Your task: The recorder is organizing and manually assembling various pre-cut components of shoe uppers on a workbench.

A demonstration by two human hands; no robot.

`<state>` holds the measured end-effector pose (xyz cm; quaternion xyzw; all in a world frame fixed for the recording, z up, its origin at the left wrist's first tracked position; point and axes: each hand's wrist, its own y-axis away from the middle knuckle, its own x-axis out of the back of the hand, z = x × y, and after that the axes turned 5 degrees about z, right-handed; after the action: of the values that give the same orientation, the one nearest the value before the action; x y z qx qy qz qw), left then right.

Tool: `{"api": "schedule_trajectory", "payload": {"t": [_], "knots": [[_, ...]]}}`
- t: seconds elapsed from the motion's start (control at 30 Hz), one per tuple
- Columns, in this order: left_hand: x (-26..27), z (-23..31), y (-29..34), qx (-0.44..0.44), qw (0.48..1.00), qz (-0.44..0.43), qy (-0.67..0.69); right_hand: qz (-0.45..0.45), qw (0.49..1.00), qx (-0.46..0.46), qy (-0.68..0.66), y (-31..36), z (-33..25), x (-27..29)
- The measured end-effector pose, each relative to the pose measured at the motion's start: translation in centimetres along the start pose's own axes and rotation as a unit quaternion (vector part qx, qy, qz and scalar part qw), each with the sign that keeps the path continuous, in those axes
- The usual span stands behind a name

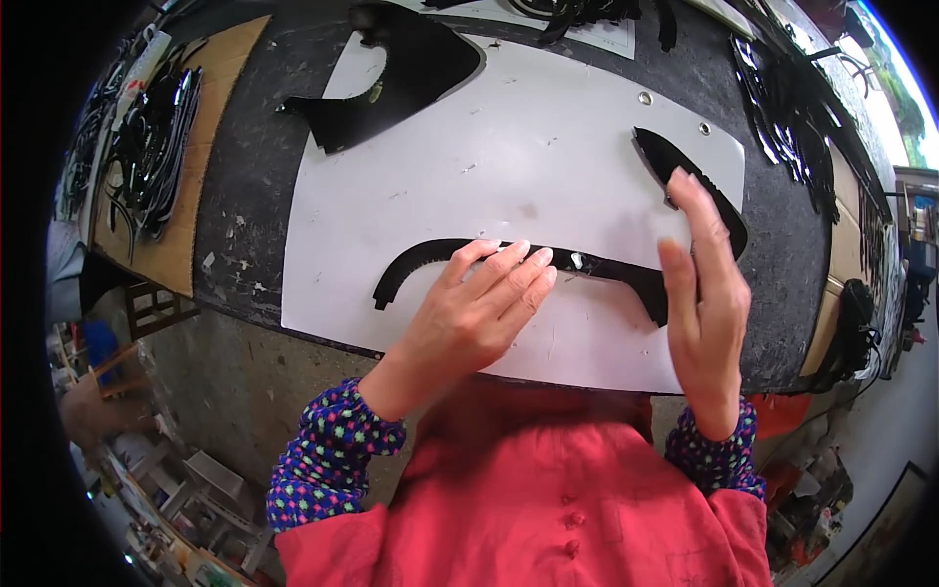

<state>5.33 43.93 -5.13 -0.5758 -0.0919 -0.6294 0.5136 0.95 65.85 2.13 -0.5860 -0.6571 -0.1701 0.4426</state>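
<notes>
A long black curved strip (pixel 419 256) with a notched edge lies across the near part of a white sheet (pixel 528 166). My left hand (pixel 479 311) rests on its middle, fingers stretched out and palm down. Just right of those fingertips a small pale spot (pixel 577 261) shows on the strip. My right hand (pixel 709 293) is raised by the strip's right end, fingers extended and thumb apart, holding nothing I can see. Its fingertips overlap a black blade-shaped piece (pixel 668 157) with a serrated edge; whether they touch it cannot be made out.
A larger black curved piece (pixel 416 83) lies at the sheet's far left. Bundles of black strips sit on cardboard (pixel 217 108) at left and along the right side (pixel 782 127). More black pieces (pixel 587 15) lie at the back. The dark table's front edge is close to my body.
</notes>
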Motion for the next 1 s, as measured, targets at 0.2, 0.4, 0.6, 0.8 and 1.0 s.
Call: {"api": "schedule_trajectory", "payload": {"t": [0.2, 0.4, 0.6, 0.8, 1.0], "knots": [[1.1, -1.1, 0.4, -0.031, 0.998, 0.053, -0.018, 0.133, 0.943, 0.142, 0.269, -4.3, -1.4, -9.1], [1.2, -1.3, 3.0, -0.028, 0.987, 0.155, 0.006, 0.104, 0.966, 0.124, 0.203, -3.3, 4.7, -15.3], [1.1, -1.6, 4.7, -0.043, 0.983, 0.174, -0.039, 0.022, 0.993, 0.106, -0.043, -4.4, 6.3, -13.9], [1.1, -2.5, 4.8, -0.059, 0.983, 0.166, -0.052, 0.013, 0.981, 0.181, 0.065, -3.4, -0.4, -15.1], [1.7, -3.3, 4.9, -0.057, 0.984, 0.158, -0.06, 0.056, 0.987, 0.151, -0.015, -7.2, 7.1, -18.1]]}}
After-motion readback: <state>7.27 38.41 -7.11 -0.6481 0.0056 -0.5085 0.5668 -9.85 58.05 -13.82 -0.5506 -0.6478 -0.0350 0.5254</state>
